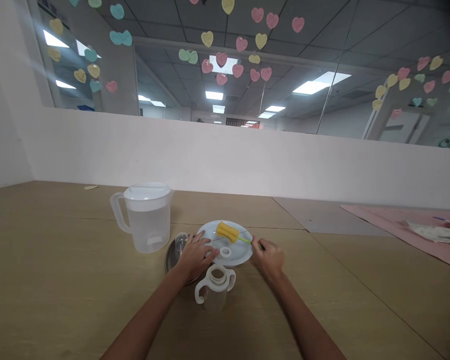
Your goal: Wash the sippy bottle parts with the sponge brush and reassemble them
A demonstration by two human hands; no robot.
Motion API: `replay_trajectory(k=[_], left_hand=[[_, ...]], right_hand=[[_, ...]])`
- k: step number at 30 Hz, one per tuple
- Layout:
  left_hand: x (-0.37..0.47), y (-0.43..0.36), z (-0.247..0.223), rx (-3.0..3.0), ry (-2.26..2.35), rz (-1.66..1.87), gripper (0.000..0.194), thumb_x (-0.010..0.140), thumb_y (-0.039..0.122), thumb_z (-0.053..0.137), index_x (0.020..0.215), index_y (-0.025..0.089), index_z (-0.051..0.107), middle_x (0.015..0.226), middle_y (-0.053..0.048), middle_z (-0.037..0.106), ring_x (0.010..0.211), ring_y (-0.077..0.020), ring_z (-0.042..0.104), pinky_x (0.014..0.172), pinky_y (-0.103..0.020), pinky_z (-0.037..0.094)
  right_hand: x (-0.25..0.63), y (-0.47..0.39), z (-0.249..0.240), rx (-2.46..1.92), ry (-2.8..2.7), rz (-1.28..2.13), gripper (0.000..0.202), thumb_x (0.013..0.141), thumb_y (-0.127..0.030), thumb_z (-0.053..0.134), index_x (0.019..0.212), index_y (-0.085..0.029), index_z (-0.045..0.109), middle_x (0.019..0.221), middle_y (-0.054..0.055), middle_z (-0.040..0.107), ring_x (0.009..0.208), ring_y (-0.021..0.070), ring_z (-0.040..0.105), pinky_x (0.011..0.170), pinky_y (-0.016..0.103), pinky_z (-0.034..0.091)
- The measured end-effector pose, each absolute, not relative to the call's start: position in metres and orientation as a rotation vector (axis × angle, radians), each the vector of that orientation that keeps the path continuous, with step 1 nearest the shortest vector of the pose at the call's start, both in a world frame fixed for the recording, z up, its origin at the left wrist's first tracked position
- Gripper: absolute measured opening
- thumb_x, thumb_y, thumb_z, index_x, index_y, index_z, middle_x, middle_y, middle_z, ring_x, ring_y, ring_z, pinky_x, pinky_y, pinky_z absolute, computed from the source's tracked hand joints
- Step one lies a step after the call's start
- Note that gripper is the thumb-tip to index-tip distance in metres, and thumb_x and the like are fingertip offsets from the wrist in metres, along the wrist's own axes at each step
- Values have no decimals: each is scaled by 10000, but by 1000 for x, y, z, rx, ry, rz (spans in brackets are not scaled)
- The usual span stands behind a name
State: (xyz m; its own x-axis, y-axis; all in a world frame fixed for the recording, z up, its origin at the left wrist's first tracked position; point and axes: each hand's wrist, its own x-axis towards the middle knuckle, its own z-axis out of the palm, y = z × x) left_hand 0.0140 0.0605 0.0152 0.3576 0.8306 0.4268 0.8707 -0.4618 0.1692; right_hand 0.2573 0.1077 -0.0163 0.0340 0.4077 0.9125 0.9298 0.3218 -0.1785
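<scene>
Right hand: fingers clamped on yellow-headed brush, over plate. Left hand: fingers apart, at plate's edge.

Yellow-headed sponge brush, slanting over a white plate near twelve o'clock, green handle toward four; white ring-shaped part on plate, six o'clock.

On the table, a pitcher is placed at the left, towards the wall. To its right a plate is set, with a ring on it. The brush is held from the right by the right hand; whether its head touches the plate cannot be told. A bottle is stood in front.
</scene>
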Motion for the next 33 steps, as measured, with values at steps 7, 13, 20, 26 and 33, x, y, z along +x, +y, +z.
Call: replay_trajectory(k=[7, 13, 20, 26, 33], left_hand=[[16, 59, 18, -2488, -1602, -802, 342, 888, 431, 389, 893, 276, 694, 977, -26, 698, 1175, -263, 474, 1051, -545, 177], [20, 58, 17, -2289, -1542, -1274, 190, 821, 323, 534, 931, 251, 671, 1041, -29, 676, 993, -184, 589, 942, -375, 408], [24, 53, 23, -2113, -1430, -1750, 181, 830, 282, 494, 752, 215, 643, 888, -22, 702, 862, -148, 642, 826, -283, 490], [27, 50, 26, -2107, -1582, -1845, 165, 804, 327, 538, 895, 206, 602, 904, -27, 690, 809, -150, 652, 771, -277, 504], [29, 49, 25, -2251, -1662, -1794, 298, 858, 389, 440, 1008, 192, 605, 899, -44, 695, 838, -165, 635, 784, -281, 484]], right_hand=[[258, 108, -19, -1297, -1549, -611, 547, 884, -416, 377, 449, -137, 554, 432, 14, 515, 436, 64, 364, 491, 220, 166], [258, 106, -18, -1331, -1562, -529, 572, 892, -439, 338, 466, -135, 567, 440, 17, 512, 437, 66, 367, 491, 225, 165], [256, 102, -14, -1371, -1526, -417, 593, 887, -482, 312, 499, -140, 602, 457, 28, 529, 440, 76, 381, 490, 229, 181], [252, 100, -16, -1341, -1524, -364, 565, 886, -463, 337, 485, -139, 570, 451, 16, 516, 442, 72, 376, 490, 219, 204], [252, 100, -19, -1100, -1573, -505, 501, 894, -339, 408, 444, -139, 499, 423, -10, 464, 432, 59, 355, 496, 216, 230]])
